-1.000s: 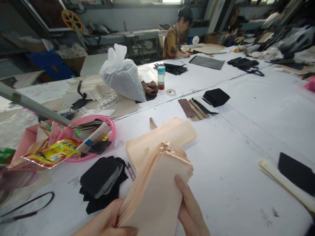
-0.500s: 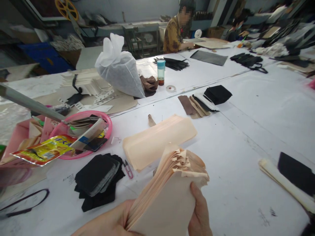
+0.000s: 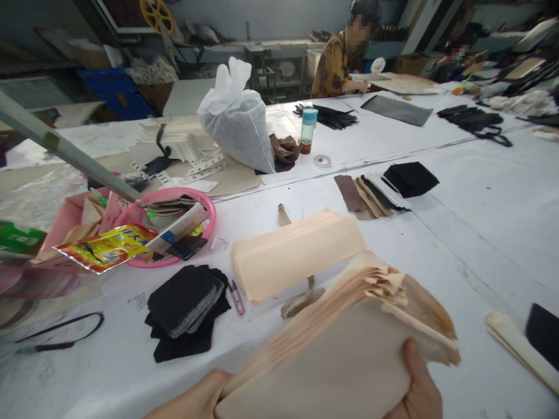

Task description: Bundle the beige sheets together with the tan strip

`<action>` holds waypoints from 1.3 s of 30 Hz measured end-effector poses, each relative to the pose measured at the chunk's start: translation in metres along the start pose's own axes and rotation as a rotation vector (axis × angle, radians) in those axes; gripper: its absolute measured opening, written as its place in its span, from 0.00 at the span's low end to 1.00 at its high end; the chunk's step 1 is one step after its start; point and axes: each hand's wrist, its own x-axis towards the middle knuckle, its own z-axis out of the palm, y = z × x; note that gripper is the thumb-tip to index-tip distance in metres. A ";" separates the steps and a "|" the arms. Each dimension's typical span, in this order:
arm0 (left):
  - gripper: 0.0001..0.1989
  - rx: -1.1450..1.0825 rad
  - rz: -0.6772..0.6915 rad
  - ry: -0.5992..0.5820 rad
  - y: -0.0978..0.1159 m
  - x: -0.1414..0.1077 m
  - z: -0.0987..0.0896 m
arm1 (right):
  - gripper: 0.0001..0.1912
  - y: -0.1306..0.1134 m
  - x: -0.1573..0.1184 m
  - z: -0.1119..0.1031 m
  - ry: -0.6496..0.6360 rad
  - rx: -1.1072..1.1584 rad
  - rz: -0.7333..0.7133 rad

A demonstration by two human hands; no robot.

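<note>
A thick stack of peach fabric pieces (image 3: pixel 345 343) fills the near foreground, held flat between both hands. My left hand (image 3: pixel 192 398) grips its near left end from below. My right hand (image 3: pixel 414 390) clamps the right side, thumb on top. The far edge of the stack fans out in loose layers. A second peach stack (image 3: pixel 297 251) lies on the white table (image 3: pixel 458 192) just beyond it. A brown strip (image 3: pixel 301 301) pokes out from under that second stack.
Black fabric pieces (image 3: pixel 186 311) and small snips (image 3: pixel 237 295) lie at left. A pink basin (image 3: pixel 172 230) holds packets and cards. Further back: a white bag (image 3: pixel 238 119), a blue-capped bottle (image 3: pixel 308 130), brown and black swatches (image 3: pixel 384 187). A person (image 3: pixel 338 55) sits at the far table.
The held stack has swung right and tilted down flatter, closer to the camera. My right thumb has shifted toward its right end. The view has panned, uncovering the brown strip.
</note>
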 end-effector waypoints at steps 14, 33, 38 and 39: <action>0.30 0.448 0.092 0.236 0.139 0.099 -0.194 | 0.35 0.039 0.190 0.143 -0.111 -0.102 -0.722; 0.30 1.605 0.538 1.031 0.093 0.196 -0.041 | 0.33 0.069 0.206 0.151 0.118 -0.288 -0.896; 0.29 1.621 0.565 1.018 0.089 0.196 -0.054 | 0.36 0.078 0.200 0.138 0.151 -0.426 -0.841; 0.30 1.616 0.565 1.007 0.090 0.194 -0.054 | 0.36 0.082 0.198 0.137 0.141 -0.425 -0.845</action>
